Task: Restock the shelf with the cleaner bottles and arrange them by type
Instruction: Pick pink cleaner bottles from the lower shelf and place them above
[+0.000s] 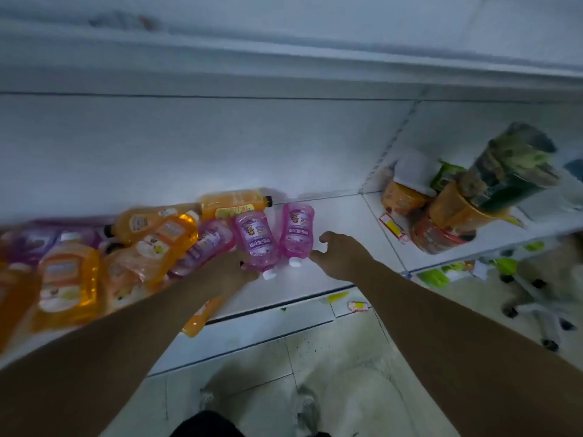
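Several cleaner bottles lie in a heap on the white shelf [340, 216]. Orange bottles [67, 279] crowd the left side, and one [233, 201] lies against the back wall. Three pink bottles lie side by side with white caps toward me: the left one [206, 244], the middle one [255, 241] and the right one [297, 231]. My left hand [232, 268] rests at the lower ends of the left and middle pink bottles, its fingers blurred. My right hand [339, 253] hovers just right of the right pink bottle, fingers spread, holding nothing.
A shelf divider [383, 234] separates a right bay holding orange tubs [402, 197] and a dark green pack [511, 171]. An upper shelf edge [284, 58] overhangs. On the tiled floor stand a wheeled chair base [533, 307], a fallen label [358, 306] and my shoes [304, 408].
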